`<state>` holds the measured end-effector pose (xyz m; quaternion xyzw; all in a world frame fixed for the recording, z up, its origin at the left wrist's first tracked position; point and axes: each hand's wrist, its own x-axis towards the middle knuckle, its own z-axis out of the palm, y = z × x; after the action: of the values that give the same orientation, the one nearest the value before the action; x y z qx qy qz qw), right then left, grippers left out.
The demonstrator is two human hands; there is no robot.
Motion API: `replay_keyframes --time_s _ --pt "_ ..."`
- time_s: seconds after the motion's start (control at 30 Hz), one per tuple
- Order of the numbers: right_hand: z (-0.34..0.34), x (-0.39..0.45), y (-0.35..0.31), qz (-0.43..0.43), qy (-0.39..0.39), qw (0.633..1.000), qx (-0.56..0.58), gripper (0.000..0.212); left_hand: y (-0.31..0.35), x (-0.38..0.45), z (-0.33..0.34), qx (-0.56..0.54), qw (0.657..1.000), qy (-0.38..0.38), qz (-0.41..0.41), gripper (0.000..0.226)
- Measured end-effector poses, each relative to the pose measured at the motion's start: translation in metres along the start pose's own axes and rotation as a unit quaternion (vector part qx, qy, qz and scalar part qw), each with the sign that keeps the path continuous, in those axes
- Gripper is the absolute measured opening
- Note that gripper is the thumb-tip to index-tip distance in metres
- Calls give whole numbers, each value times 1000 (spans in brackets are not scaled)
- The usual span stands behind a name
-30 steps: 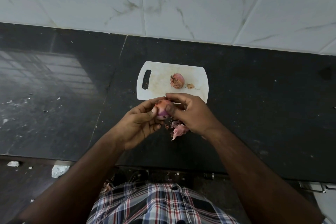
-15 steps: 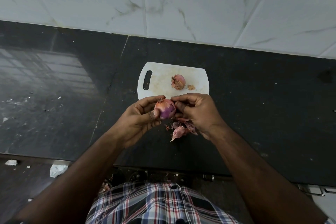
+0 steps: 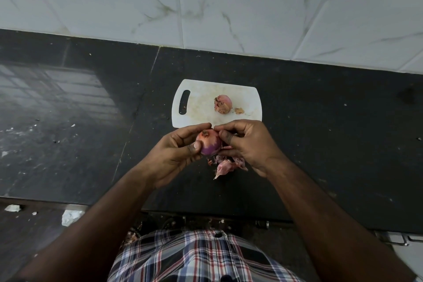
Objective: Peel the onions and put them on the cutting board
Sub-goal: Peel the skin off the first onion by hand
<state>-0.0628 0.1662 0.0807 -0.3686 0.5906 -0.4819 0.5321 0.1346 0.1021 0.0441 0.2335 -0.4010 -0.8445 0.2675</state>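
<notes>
At frame centre, the left hand [image 3: 180,151] grips a half-peeled onion [image 3: 208,142] while the right hand [image 3: 248,144] pinches its skin, both just below the white cutting board [image 3: 201,107], where another onion [image 3: 223,104] lies directly above them.

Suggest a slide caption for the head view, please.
Both hands peel an onion near the cutting board.

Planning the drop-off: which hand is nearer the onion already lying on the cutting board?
Right. The right hand sits just below the onion on the board; the left hand is lower and further left, gripping the other onion.
</notes>
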Motion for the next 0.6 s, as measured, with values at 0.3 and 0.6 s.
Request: replay_keyframes --time_s 0.3,0.6 --pt "8 -1 -3 -10 36 998 -59 12 3 1 1 20 1000 -2 8 38" --pt "6 -6 -4 -33 71 991 -107 10 0 5 12 65 997 45 11 59"
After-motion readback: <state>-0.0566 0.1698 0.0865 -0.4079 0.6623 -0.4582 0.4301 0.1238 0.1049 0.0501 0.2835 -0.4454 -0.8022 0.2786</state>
